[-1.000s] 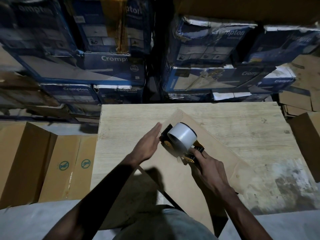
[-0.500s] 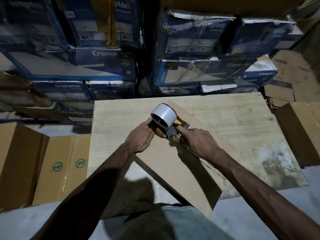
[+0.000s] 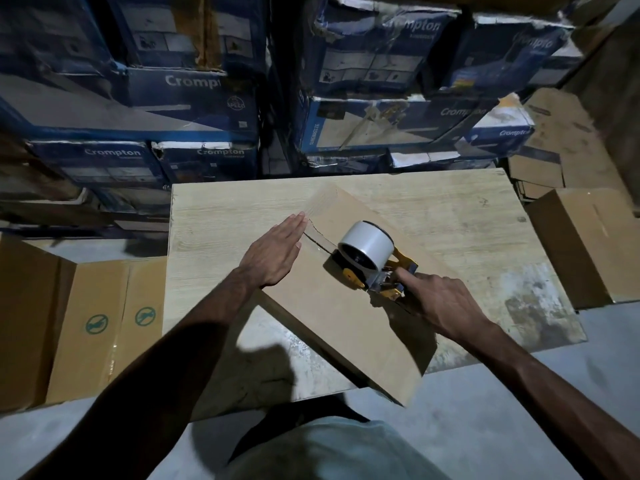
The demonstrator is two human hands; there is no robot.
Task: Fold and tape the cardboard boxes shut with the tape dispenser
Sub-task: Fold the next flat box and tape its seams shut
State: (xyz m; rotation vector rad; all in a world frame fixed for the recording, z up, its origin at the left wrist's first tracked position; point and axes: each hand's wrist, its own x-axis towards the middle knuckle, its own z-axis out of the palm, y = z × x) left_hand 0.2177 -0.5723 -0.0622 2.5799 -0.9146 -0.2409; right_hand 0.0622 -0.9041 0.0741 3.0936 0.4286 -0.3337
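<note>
- Head view: a brown cardboard box [image 3: 332, 317] is seen lying low and skewed on a pale wooden table [image 3: 450, 216], directly under both hands, with its near corner overhanging the table edge toward the person.
- The left hand [image 3: 273, 252] is laid flat on the box's left flap, fingers straight and together. Its fingertips lie just beside the dark seam [image 3: 316, 239] between the flaps, and nothing is grasped by it.
- The tape dispenser [image 3: 372, 263] is grasped at its handle by the right hand [image 3: 440, 303], the index finger stretched forward along the frame. Its nose is set on the seam, just right of the left hand, with the white tape roll [image 3: 367, 244] uppermost.
- The cardboard is judged light and stiff, yet easily bowed at the flaps. It is best held down by flat pressure beside the seam.
- The dispenser is judged rigid and light, and is best gripped at the handle, away from the cutter.
- Plain brown cartons [image 3: 90, 323] are stacked left of the left hand, and blue Crompton cartons [image 3: 190, 88] are piled beyond both hands.
</note>
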